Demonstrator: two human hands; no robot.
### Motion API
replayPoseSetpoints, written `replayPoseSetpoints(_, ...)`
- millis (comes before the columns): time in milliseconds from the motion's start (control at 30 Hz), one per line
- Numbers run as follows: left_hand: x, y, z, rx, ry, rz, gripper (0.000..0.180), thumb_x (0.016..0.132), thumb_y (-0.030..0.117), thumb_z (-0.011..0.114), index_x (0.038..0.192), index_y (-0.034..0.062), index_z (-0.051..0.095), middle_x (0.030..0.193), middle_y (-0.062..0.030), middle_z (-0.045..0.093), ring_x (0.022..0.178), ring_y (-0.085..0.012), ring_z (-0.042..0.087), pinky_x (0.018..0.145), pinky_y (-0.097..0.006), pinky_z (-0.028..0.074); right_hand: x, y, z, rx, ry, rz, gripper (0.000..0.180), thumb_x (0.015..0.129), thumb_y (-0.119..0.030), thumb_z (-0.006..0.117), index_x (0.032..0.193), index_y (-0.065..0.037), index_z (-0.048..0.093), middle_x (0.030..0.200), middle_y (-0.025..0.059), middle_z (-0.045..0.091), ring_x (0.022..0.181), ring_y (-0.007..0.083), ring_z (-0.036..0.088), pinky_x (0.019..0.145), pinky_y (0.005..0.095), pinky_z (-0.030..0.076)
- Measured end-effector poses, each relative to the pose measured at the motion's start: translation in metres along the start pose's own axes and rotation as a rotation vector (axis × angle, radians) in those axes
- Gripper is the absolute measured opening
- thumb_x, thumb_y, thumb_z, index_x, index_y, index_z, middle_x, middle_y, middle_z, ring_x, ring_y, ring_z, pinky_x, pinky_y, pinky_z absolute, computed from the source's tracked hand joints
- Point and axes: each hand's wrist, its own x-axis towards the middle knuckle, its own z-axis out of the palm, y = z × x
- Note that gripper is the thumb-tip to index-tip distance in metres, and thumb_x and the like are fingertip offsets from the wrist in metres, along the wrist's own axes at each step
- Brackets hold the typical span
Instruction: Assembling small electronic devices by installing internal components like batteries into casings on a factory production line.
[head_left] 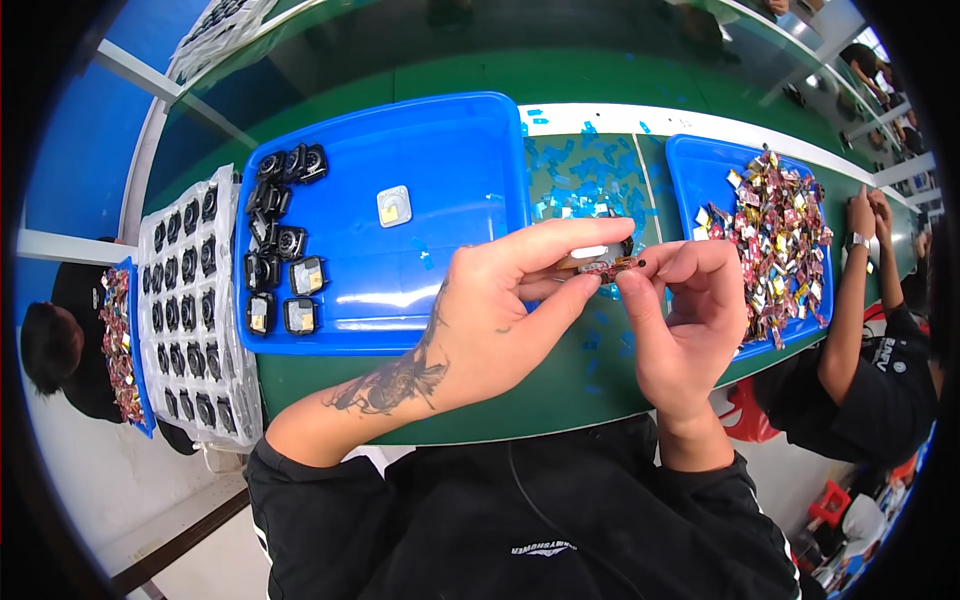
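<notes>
Both my hands meet over the green table, just right of the large blue tray. My left hand (505, 300) is closed, its thumb and fingers pinching a small red circuit board (603, 268) with a white and black part beside it. The fingers hide much of these pieces. My right hand (690, 310) pinches the right end of the same board between thumb and forefinger. In the large blue tray (400, 290) black watch-like cases (290, 243) line the left side, some showing a pale face with a yellow patch. A white square part (394, 207) lies alone near the tray's middle.
Blue film scraps (590, 170) litter the green table (400, 400) beyond my hands. At right, another blue tray (682, 185) holds a heap of small red boards (770, 245). A clear plastic tray (175, 330) of black cases stands left. Co-workers (860, 370) sit on both sides.
</notes>
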Motion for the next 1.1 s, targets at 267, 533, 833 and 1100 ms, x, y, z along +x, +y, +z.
replayPoseSetpoints(267,-0.001,0.002,0.006,0.027,0.038,-0.05,0.04,0.089,-0.007,0.061,0.127,-0.0002,0.058,0.125,-0.0104,0.062,0.11,-0.0171,0.063,0.094,-0.029,0.053,-0.006,0.002,0.007,0.16,0.143,0.084,0.028,0.084,0.008,0.068,0.087,-0.005,0.044,0.085,0.0081,0.061,0.073,0.0076,0.054,0.068,0.0207,0.044)
replayPoseSetpoints(533,-0.003,-0.009,0.008,-0.178,0.074,-0.086,0.04,0.089,-0.008,0.059,0.129,-0.0028,0.055,0.123,-0.0135,0.061,0.111,-0.0199,0.062,0.093,-0.031,0.054,-0.009,0.013,0.007,-0.05,0.099,-0.062,0.028,0.081,0.007,0.07,0.095,-0.003,0.048,0.089,0.0062,0.06,0.076,0.009,0.052,0.069,0.0207,0.043)
replayPoseSetpoints(833,-0.005,-0.025,0.01,-0.239,0.17,-0.001,0.047,0.092,-0.009,0.052,0.137,0.0004,0.045,0.119,-0.0121,0.062,0.108,-0.0173,0.063,0.087,-0.028,0.054,-0.001,0.01,0.019,-0.04,-0.044,0.11,0.044,0.085,0.007,0.063,0.125,0.0,0.046,0.097,0.0068,0.06,0.082,0.0102,0.059,0.07,0.0221,0.048)
replayPoseSetpoints(1100,-0.015,0.03,-0.052,0.809,0.086,0.18,0.05,0.084,0.012,0.068,0.13,0.0038,0.05,0.108,-0.0193,0.063,0.088,-0.035,0.066,0.075,-0.043,0.054,0.122,0.027,-0.01,-0.293,-0.378,0.049,0.045,0.084,0.002,0.061,0.126,-0.002,0.048,0.08,0.009,0.067,0.08,0.0152,0.066,0.076,0.0277,0.051)
